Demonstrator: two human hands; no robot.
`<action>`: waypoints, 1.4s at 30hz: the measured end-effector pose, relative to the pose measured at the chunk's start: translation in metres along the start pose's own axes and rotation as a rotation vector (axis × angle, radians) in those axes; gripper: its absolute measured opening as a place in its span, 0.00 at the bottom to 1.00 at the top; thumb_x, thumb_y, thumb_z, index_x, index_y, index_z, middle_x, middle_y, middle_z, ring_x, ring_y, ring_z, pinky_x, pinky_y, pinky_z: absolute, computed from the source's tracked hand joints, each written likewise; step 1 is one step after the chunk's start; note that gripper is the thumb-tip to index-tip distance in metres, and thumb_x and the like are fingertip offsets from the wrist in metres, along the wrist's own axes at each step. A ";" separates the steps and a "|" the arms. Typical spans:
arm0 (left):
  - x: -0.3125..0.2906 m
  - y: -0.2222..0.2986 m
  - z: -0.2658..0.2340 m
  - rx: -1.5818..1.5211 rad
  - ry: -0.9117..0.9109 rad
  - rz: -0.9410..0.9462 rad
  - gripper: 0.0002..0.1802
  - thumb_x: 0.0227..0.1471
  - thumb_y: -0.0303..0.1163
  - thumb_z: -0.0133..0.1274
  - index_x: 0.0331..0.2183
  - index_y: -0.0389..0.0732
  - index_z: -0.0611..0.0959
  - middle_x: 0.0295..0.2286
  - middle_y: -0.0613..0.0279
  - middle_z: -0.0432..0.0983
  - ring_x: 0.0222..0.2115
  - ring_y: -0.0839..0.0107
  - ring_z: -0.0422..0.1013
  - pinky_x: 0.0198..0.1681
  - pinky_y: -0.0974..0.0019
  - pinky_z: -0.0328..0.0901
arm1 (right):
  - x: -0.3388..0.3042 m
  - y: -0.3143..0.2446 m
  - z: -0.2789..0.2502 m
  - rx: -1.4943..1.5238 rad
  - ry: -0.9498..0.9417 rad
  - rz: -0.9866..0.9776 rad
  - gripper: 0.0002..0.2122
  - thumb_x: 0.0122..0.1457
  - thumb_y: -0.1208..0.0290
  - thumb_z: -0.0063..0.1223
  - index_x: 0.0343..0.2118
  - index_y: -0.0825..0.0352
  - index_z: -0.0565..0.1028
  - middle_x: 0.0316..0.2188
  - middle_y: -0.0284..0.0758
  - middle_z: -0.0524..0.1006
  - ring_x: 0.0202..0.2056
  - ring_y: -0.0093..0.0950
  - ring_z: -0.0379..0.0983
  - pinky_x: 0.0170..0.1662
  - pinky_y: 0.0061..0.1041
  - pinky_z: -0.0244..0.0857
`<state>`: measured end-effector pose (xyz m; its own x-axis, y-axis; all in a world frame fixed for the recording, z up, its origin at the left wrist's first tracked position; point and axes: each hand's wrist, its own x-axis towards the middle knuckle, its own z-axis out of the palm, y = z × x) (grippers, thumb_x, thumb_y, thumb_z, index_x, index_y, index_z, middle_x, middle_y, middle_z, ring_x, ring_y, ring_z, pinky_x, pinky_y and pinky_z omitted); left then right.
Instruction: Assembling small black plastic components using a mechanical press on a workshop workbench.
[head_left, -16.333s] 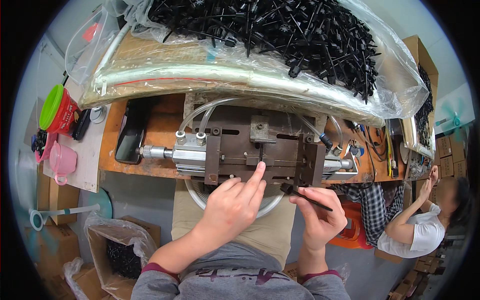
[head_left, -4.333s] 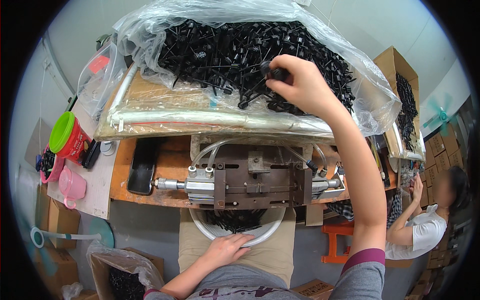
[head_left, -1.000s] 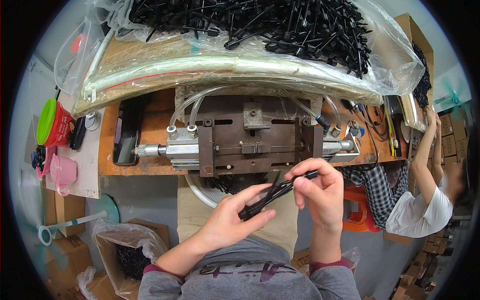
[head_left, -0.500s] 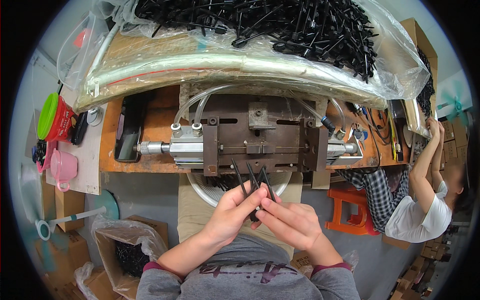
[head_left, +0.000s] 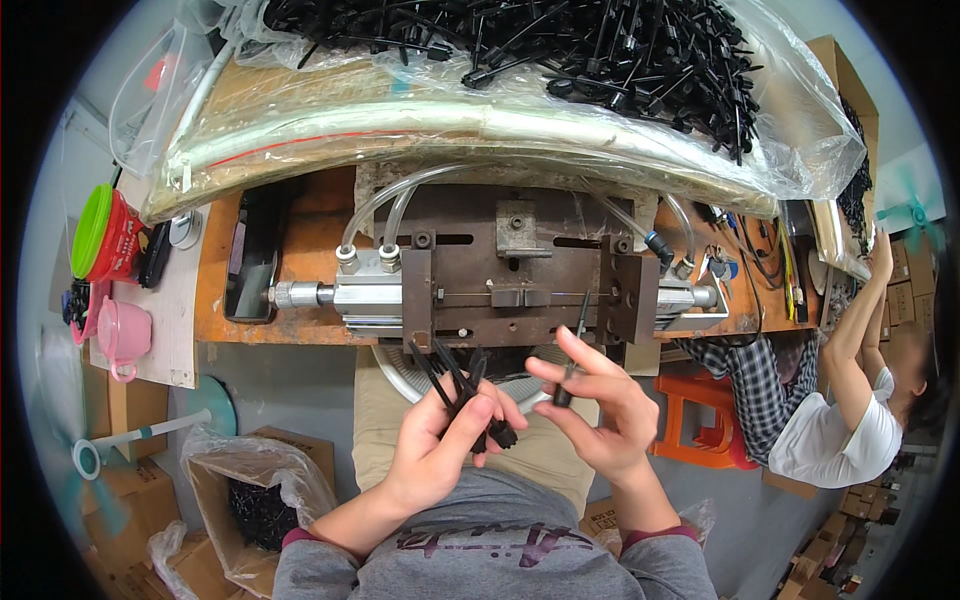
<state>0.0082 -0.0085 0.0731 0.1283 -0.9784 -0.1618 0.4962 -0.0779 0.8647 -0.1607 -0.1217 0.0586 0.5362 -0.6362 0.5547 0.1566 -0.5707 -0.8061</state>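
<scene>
A: What does the left hand (head_left: 432,445) have?

B: A bunch (head_left: 452,385) of black rods, clamped between thumb and curled fingers. The thin ends fan out away from the body; the thick ends poke out by the fingertips.

A: And the right hand (head_left: 612,420)?

B: It pinches a single rod (head_left: 565,392), thick end down near the thumb, thin end slanting up past the fingers. It's blurred, so I can't tell exactly which fingers press it. The other fingers are spread.

A: Is it touching the left?

B: No, they're apart, side by side.

A: What's around them?

B: Just beyond both grips, a white basin (head_left: 393,378), partly hidden; above that, the brown fixture (head_left: 470,270). Farthest beyond, a heap (head_left: 640,70) of black parts.
</scene>
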 end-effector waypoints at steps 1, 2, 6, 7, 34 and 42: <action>0.000 0.001 -0.001 0.009 0.003 0.018 0.12 0.67 0.39 0.43 0.38 0.40 0.72 0.35 0.58 0.78 0.28 0.82 0.70 0.27 0.79 0.65 | 0.004 0.000 0.002 -0.077 -0.024 0.014 0.17 0.46 0.86 0.66 0.40 0.75 0.75 0.53 0.55 0.72 0.45 0.41 0.80 0.44 0.31 0.77; -0.001 0.001 -0.002 0.010 0.010 0.036 0.12 0.67 0.38 0.43 0.38 0.39 0.72 0.35 0.58 0.78 0.28 0.82 0.70 0.27 0.79 0.65 | 0.007 0.002 0.004 -0.170 -0.048 -0.018 0.17 0.45 0.86 0.66 0.39 0.75 0.76 0.53 0.53 0.73 0.43 0.41 0.80 0.43 0.31 0.77; -0.002 0.003 -0.003 0.019 0.015 0.082 0.12 0.67 0.37 0.42 0.38 0.39 0.72 0.34 0.57 0.77 0.28 0.81 0.69 0.27 0.79 0.65 | 0.009 0.010 0.014 -0.453 -0.097 -0.067 0.11 0.44 0.83 0.65 0.33 0.72 0.78 0.50 0.46 0.76 0.37 0.36 0.80 0.38 0.29 0.75; -0.003 0.003 -0.003 0.022 0.012 0.085 0.12 0.67 0.37 0.42 0.38 0.38 0.72 0.34 0.56 0.77 0.28 0.81 0.69 0.27 0.79 0.65 | 0.009 0.010 0.016 -0.522 -0.116 -0.073 0.11 0.44 0.83 0.65 0.33 0.72 0.77 0.49 0.46 0.77 0.37 0.36 0.80 0.37 0.28 0.75; 0.006 -0.003 -0.001 0.190 0.046 0.035 0.15 0.68 0.42 0.41 0.37 0.41 0.72 0.28 0.70 0.68 0.23 0.84 0.64 0.24 0.79 0.60 | 0.030 -0.031 0.009 -0.170 -0.279 0.004 0.16 0.42 0.75 0.71 0.37 0.69 0.81 0.33 0.38 0.79 0.29 0.30 0.78 0.29 0.24 0.73; 0.010 -0.008 -0.003 -0.093 0.010 -0.153 0.17 0.69 0.44 0.38 0.37 0.40 0.71 0.28 0.66 0.67 0.24 0.80 0.67 0.21 0.78 0.59 | 0.026 -0.028 0.003 -0.366 -0.118 -0.035 0.14 0.44 0.80 0.68 0.36 0.72 0.79 0.41 0.43 0.78 0.35 0.34 0.78 0.37 0.28 0.75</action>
<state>0.0081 -0.0166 0.0631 0.0534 -0.9545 -0.2933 0.5877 -0.2075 0.7820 -0.1492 -0.1206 0.0952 0.6310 -0.5610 0.5358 -0.1187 -0.7524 -0.6479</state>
